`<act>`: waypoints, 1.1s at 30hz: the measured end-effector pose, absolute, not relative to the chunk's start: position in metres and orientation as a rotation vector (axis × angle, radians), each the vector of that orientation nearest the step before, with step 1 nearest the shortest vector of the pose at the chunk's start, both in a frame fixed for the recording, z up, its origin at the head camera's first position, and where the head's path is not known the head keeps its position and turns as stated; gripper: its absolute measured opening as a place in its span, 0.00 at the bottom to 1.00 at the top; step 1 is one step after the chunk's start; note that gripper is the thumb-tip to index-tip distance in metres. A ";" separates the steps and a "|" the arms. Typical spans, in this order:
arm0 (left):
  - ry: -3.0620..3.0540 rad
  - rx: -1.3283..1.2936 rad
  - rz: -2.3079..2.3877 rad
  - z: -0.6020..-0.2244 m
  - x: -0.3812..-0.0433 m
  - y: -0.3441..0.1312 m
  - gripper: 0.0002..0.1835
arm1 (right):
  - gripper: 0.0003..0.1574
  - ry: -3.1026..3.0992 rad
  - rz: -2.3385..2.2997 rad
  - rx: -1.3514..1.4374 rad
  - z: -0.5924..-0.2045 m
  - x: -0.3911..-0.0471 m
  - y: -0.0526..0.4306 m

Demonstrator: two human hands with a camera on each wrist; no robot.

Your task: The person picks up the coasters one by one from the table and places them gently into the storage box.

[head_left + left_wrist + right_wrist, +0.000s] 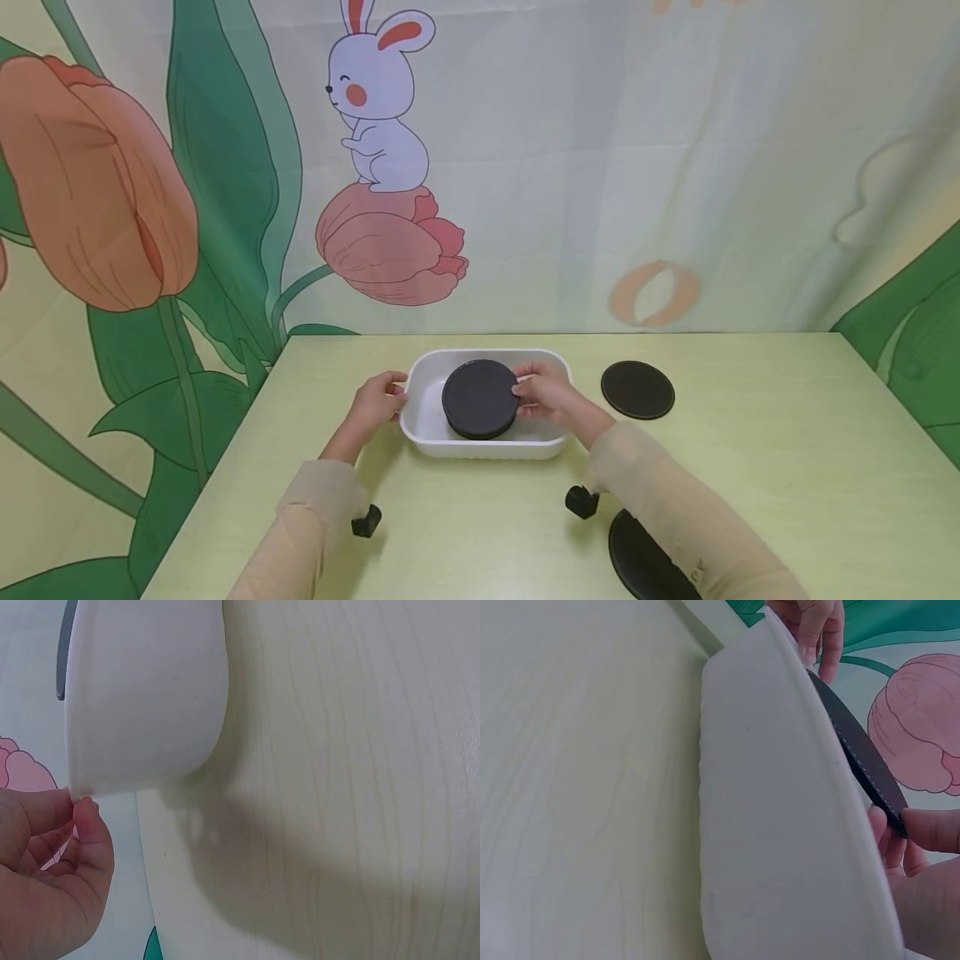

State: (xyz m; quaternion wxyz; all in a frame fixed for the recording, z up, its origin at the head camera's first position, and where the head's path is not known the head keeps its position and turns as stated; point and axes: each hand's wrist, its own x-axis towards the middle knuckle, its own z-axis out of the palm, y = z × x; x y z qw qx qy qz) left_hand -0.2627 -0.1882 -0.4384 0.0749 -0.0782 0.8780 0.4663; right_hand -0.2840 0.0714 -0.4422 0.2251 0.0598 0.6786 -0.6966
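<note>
A white rectangular plastic tub [491, 450] with rounded corners sits on the table. At its left end my left hand [377, 398] pinches the rim between thumb and fingers, as the left wrist view also shows. Inside the tub's outline is a round black coaster [480, 398]; its edge carries light stitching in the right wrist view. My right hand [546, 392] reaches over the tub and pinches the coaster [862, 746] at its right edge, thumb on top and fingers below. A second dark edge shows just under it.
Another black coaster [637, 389] lies on the table right of the tub. A further black disc [645, 558] lies at the front, partly under the right sleeve [675, 508]. Small black blocks [582, 502] hang by both wrists. A printed curtain [570, 167] stands behind the table.
</note>
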 end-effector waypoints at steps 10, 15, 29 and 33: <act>2.631 -0.229 1.394 -0.438 -0.261 -0.188 0.20 | 0.19 1.882 -1.890 0.223 -0.441 -0.278 0.063; 2.628 -0.233 1.377 -0.439 -0.263 -0.188 0.20 | 0.17 1.907 -1.900 0.255 -0.475 -0.297 0.062; 2.653 -0.238 1.377 -0.439 -0.263 -0.187 0.20 | 0.19 2.000 -1.830 0.360 -0.473 -0.297 0.059; 2.651 -0.240 1.375 -0.439 -0.263 -0.187 0.20 | 0.20 2.020 -1.804 0.390 -0.468 -0.295 0.059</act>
